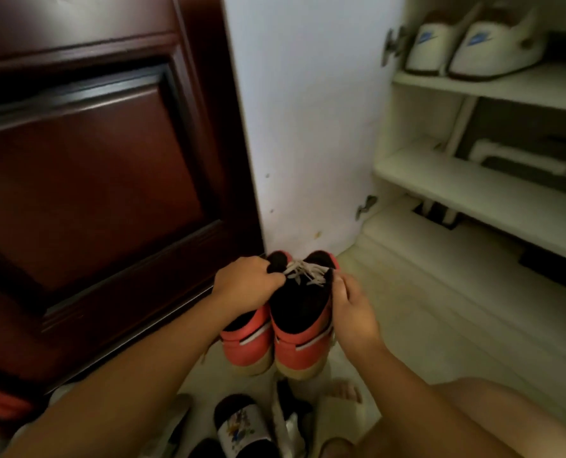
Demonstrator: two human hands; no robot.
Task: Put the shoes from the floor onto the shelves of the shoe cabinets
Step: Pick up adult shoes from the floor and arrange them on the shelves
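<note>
A pair of red and black sneakers (294, 328) with pale laces is lifted above the floor, heels toward me. My left hand (245, 282) grips the top of the left sneaker near the laces. My right hand (352, 312) holds the right sneaker along its outer side, thumb curled on the collar. The white shoe cabinet (493, 196) stands open to the right, its middle shelf bare at the front. A pair of white and brown shoes (476, 44) sits on the upper shelf.
A dark red wooden door (86, 166) fills the left. The white cabinet door (308, 120) stands open ahead. On the floor below lie a black slide with a white printed strap (238, 428) and other shoes. My bare knee (473, 421) is at lower right.
</note>
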